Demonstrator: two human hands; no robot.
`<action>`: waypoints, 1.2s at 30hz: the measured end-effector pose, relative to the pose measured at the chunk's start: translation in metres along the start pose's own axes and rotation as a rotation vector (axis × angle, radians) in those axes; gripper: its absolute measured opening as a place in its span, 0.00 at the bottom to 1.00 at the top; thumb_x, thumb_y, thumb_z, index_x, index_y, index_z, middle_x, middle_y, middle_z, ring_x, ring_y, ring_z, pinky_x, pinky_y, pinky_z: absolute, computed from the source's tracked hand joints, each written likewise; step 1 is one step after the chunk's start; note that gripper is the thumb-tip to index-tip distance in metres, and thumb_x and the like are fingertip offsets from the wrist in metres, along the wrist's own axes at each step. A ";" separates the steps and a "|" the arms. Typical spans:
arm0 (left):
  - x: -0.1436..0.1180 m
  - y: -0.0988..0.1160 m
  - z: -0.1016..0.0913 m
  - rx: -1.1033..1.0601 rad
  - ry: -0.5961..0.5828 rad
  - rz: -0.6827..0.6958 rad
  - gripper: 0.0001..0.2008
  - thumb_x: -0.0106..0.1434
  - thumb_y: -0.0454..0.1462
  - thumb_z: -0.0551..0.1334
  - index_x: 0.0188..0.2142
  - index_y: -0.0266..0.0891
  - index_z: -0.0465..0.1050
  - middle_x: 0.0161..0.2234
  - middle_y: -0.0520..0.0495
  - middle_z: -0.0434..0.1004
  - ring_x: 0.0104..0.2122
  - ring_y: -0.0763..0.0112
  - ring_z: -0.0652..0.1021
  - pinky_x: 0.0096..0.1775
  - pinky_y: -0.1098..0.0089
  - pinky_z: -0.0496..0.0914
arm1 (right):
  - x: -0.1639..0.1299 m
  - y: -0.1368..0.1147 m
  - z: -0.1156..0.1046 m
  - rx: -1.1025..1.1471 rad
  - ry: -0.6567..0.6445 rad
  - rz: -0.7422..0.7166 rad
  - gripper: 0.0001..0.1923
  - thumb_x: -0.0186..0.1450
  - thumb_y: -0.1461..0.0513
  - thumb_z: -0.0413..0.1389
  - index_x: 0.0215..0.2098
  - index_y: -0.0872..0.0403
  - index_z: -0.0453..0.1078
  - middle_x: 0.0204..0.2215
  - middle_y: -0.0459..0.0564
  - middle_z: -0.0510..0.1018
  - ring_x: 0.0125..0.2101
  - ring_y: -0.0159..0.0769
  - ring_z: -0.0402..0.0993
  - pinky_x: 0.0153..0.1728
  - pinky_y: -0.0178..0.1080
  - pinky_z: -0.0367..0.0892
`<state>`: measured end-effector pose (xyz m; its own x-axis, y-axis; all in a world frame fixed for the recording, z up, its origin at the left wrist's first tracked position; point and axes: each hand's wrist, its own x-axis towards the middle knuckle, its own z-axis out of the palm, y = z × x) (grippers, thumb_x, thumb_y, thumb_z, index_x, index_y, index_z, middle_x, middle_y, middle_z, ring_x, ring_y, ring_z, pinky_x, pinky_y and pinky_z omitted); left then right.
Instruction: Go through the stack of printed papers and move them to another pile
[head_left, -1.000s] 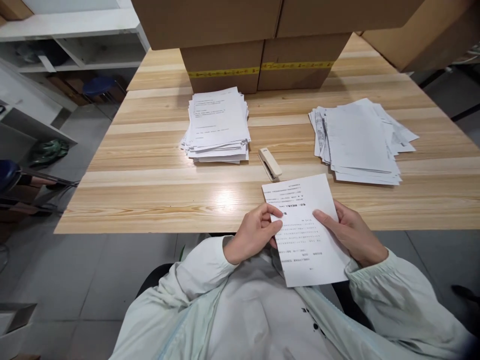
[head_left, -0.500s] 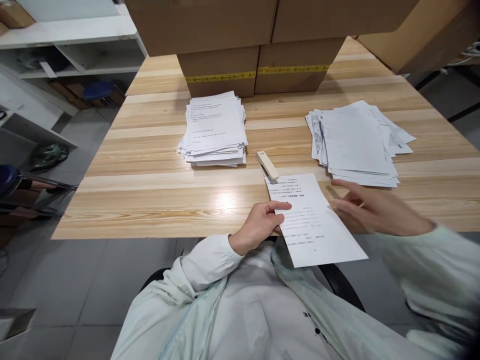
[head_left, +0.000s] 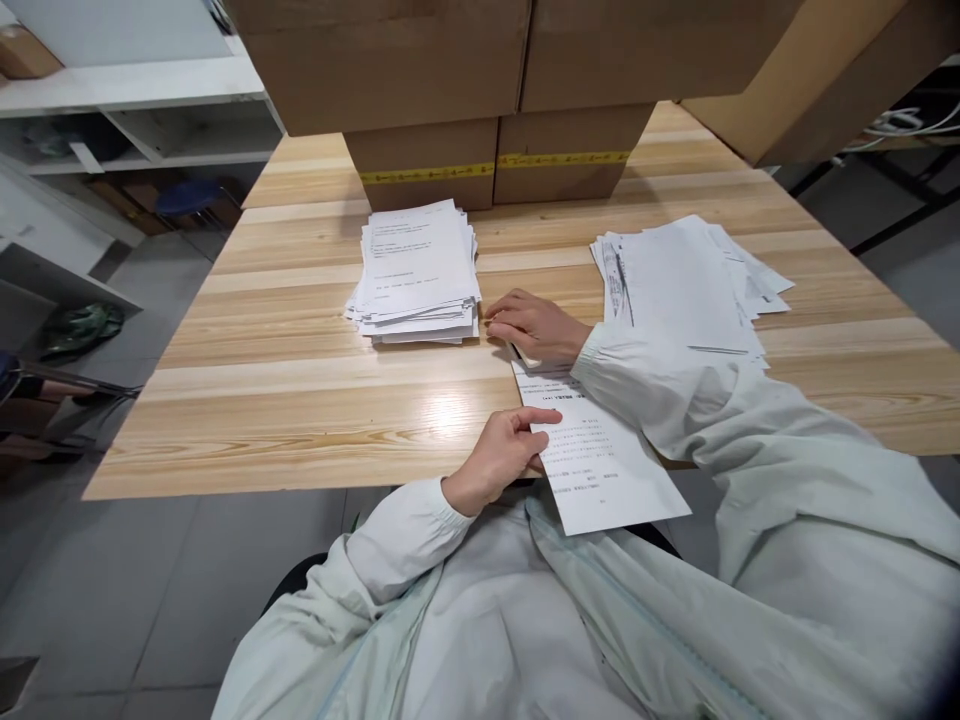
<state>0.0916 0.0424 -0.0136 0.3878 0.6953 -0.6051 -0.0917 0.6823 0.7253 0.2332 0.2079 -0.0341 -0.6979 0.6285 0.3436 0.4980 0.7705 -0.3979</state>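
Observation:
My left hand (head_left: pixel 504 452) pinches the left edge of a printed sheet of paper (head_left: pixel 604 480), thumb on top and fingers partly beneath. The sheet lies across the table's front edge, its lower part hanging over my lap. At its far end my right hand (head_left: pixel 538 328) is closed over the cream stapler (head_left: pixel 525 357), covering nearly all of it. Only the stapler's near end shows, at the sheet's top left corner. Whether more than one sheet lies there I cannot tell. My right sleeve hides the sheet's upper right part.
A stack of printed papers (head_left: pixel 420 265) stands left of my right hand. Looser papers (head_left: pixel 675 280) lie fanned to the right, partly behind my sleeve. Cardboard boxes (head_left: pixel 420 150) are piled at the back of the wooden table (head_left: pixel 247 400). A blue stool (head_left: pixel 191 197) stands at the far left.
My right hand has moved left from beside the sheet's right edge and closed over the stapler. My left hand keeps its hold on the sheet. The view has shifted slightly.

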 end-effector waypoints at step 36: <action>0.000 0.014 -0.019 -0.097 -0.113 -0.154 0.18 0.58 0.29 0.63 0.49 0.32 0.75 0.24 0.53 0.75 0.23 0.76 0.78 0.31 0.74 0.73 | 0.016 -0.027 0.025 -0.303 0.046 0.391 0.21 0.76 0.58 0.42 0.40 0.56 0.76 0.42 0.61 0.80 0.44 0.52 0.67 0.45 0.50 0.57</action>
<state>0.0735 0.0562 -0.0101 0.5037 0.5550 -0.6621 -0.1091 0.8011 0.5885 0.1951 0.1944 -0.0389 -0.4090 0.8753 0.2581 0.8497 0.4684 -0.2421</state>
